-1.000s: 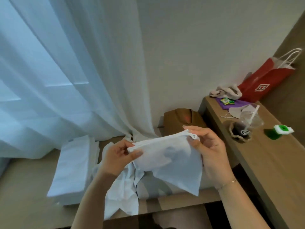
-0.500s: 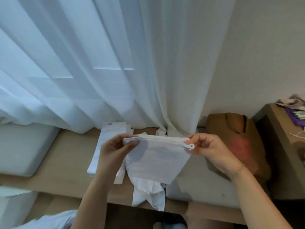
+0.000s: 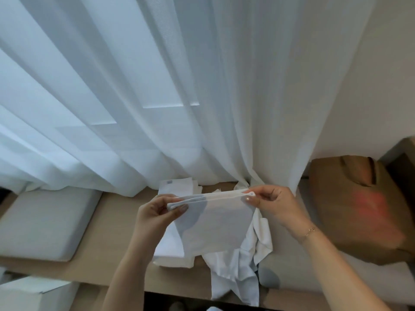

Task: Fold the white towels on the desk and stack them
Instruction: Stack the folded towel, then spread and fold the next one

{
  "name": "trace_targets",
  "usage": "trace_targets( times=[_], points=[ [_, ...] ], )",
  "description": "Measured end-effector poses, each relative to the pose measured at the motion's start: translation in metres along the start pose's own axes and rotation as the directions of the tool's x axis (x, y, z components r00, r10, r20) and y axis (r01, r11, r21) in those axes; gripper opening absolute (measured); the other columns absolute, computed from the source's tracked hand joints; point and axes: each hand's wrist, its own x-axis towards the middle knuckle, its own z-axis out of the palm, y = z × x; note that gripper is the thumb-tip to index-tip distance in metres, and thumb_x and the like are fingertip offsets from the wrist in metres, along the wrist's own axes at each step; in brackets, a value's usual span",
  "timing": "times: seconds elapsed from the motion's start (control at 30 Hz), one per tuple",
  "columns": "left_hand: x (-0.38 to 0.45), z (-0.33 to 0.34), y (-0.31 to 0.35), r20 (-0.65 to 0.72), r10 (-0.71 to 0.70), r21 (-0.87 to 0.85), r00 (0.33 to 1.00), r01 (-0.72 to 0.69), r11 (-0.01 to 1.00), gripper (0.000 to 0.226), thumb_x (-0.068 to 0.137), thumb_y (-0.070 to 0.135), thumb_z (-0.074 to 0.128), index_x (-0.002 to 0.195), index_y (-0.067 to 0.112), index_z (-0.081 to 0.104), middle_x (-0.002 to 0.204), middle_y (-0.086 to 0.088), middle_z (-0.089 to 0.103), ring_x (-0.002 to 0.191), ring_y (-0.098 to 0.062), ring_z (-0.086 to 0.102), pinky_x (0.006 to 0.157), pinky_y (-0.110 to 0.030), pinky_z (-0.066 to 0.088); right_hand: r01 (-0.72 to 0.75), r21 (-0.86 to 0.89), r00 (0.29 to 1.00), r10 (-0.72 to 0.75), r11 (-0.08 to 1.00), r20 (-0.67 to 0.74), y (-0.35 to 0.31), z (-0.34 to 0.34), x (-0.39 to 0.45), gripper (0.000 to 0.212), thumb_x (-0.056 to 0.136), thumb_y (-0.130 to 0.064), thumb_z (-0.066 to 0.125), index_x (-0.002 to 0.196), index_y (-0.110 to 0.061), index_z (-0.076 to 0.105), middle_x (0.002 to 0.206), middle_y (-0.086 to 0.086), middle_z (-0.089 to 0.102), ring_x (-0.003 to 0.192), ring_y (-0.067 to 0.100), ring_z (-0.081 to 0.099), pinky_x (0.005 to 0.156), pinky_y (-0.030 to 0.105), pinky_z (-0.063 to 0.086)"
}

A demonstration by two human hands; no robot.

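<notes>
The towel [image 3: 215,223] is hanging doubled between both hands, its top edge running side to side; the left hand [image 3: 157,216] and right hand [image 3: 271,205] are each pinching a corner. Below the left hand, a folded stack [image 3: 173,248] is lying on the surface [image 3: 116,221]; loose towels [image 3: 242,265] are crowding beneath the right.

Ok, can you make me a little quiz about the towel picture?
1. True or false: both hands hold the same towel.
2. What lies crumpled on the desk below it: A) loose towels, B) a hat, C) a book?
3. Which hand wears a bracelet?

Key:
1. True: the left hand and right hand pinch its top corners.
2. A, loose towels, beside the folded stack.
3. The right one.
</notes>
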Motion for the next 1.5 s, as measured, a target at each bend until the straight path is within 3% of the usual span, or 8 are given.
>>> trace_targets(
  times=[0.2,0.37,0.63,0.87,1.13,1.3,1.4,1.5],
  points=[
    [0.039,-0.105,-0.038,0.141,0.0,-0.085,0.99,0.012,0.996,0.023,0.069,0.007,0.08,0.09,-0.001,0.077,0.106,-0.019,0.067,0.088,-0.015,0.066,0.074,-0.016,0.052,-0.014,-0.003,0.992,0.013,1.0,-0.129,0.026,0.107,0.012,0.018,0.062,-0.017,0.082,0.079,-0.013,0.079,0.093,0.003,0.076,0.087,0.012,0.071,0.073,0.014,0.052],
    [0.054,-0.197,-0.069,0.282,-0.067,-0.124,0.957,0.106,0.987,0.031,0.064,0.025,0.083,0.09,0.01,0.077,0.096,-0.008,0.073,0.085,-0.012,0.067,0.071,-0.015,0.051,-0.056,-0.011,0.952,0.05,0.998,-0.301,0.05,0.206,-0.001,0.015,0.063,-0.019,0.082,0.077,-0.022,0.077,0.088,0.005,0.072,0.087,0.017,0.065,0.077,0.021,0.054],
    [0.07,-0.273,-0.09,0.373,-0.08,-0.167,0.924,0.152,0.974,0.033,0.063,0.034,0.09,0.083,0.02,0.066,0.094,-0.005,0.072,0.084,-0.013,0.068,0.069,-0.019,0.053,-0.077,0.021,0.936,0.08,0.997,-0.344,0.059,0.281,-0.011,0.044,0.062,-0.023,0.085,0.103,-0.028,0.072,0.088,-0.001,0.068,0.087,0.015,0.063,0.082,0.027,0.056],
    [0.148,-0.248,-0.14,0.237,-0.132,-0.238,0.963,0.189,0.953,0.037,0.067,0.016,0.087,0.092,0.02,0.061,0.091,0.001,0.072,0.087,-0.012,0.066,0.073,-0.021,0.053,-0.126,-0.042,0.93,0.104,0.991,-0.352,0.101,0.278,0.076,0.04,0.071,-0.011,0.08,0.108,-0.02,0.071,0.093,0.006,0.064,0.086,0.015,0.061,0.089,0.031,0.053],
    [0.306,-0.171,-0.286,0.132,-0.193,-0.062,0.972,0.202,0.977,0.034,0.076,0.008,0.082,0.104,0.014,0.063,0.095,-0.001,0.072,0.086,-0.011,0.067,0.073,-0.019,0.053,-0.276,-0.051,0.913,0.245,0.96,-0.327,0.271,0.209,0.244,0.033,0.077,-0.001,0.076,0.108,-0.011,0.07,0.104,0.013,0.066,0.087,0.009,0.063,0.082,0.016,0.053],
    [0.369,-0.138,-0.374,0.057,-0.283,-0.004,0.957,0.283,0.959,0.037,0.083,0.023,0.078,0.116,0.02,0.06,0.11,0.003,0.067,0.1,-0.006,0.064,0.082,-0.017,0.052,-0.385,0.064,0.856,0.383,0.921,-0.348,0.368,0.179,0.311,0.036,0.077,-0.007,0.077,0.111,-0.006,0.067,0.108,0.011,0.068,0.103,0.024,0.065,0.1,0.038,0.049],
    [0.376,-0.127,-0.405,0.032,-0.347,0.01,0.937,0.347,0.938,0.041,0.089,0.034,0.069,0.124,0.021,0.053,0.117,0.004,0.065,0.108,-0.01,0.063,0.093,-0.029,0.053,-0.44,0.062,0.835,0.434,0.896,-0.338,0.398,0.183,0.323,0.045,0.076,-0.017,0.079,0.116,-0.011,0.058,0.107,0.006,0.071,0.099,0.022,0.069,0.088,0.036,0.056],
    [0.366,-0.125,-0.415,-0.024,-0.359,0.038,0.933,0.36,0.932,0.035,0.09,0.042,0.066,0.118,0.024,0.054,0.111,0.009,0.068,0.096,0.001,0.066,0.076,-0.017,0.054,-0.483,0.022,0.81,0.456,0.875,-0.369,0.412,0.195,0.313,0.04,0.077,-0.033,0.079,0.107,-0.016,0.06,0.1,0.001,0.073,0.087,0.013,0.071,0.072,0.024,0.058]
  ],
)
